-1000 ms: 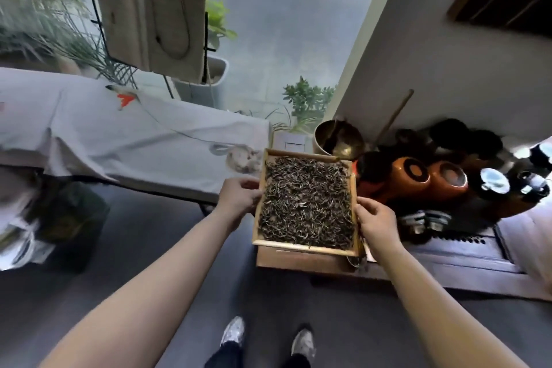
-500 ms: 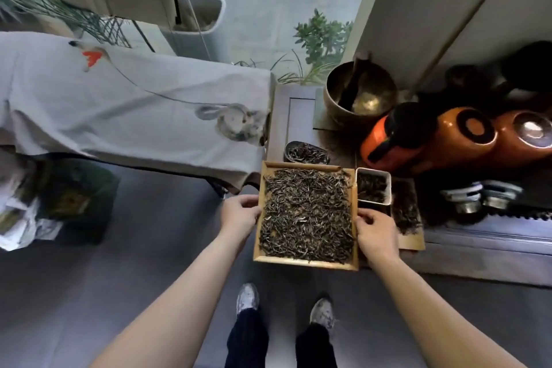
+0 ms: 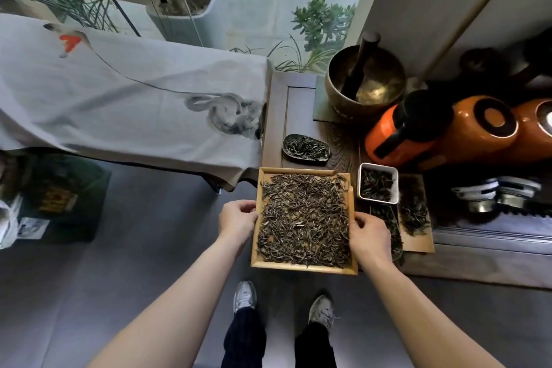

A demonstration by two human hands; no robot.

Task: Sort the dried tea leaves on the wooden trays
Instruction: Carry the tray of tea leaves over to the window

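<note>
Left hand [image 3: 237,219] and right hand [image 3: 370,237] are gripping opposite rims of the leaf-filled wooden tray [image 3: 303,267], apparently carrying it; next, setting it level on the desk [image 3: 301,116].

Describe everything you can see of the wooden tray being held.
The wooden tray is a pale, shallow rectangle with a low raised rim, filled almost edge to edge with dried tea leaves, dark with paler strands. It sits roughly level. The left hand grips its left rim, the right hand its right rim. Its near part juts past the dark wooden table; whether it rests there is unclear.
</note>
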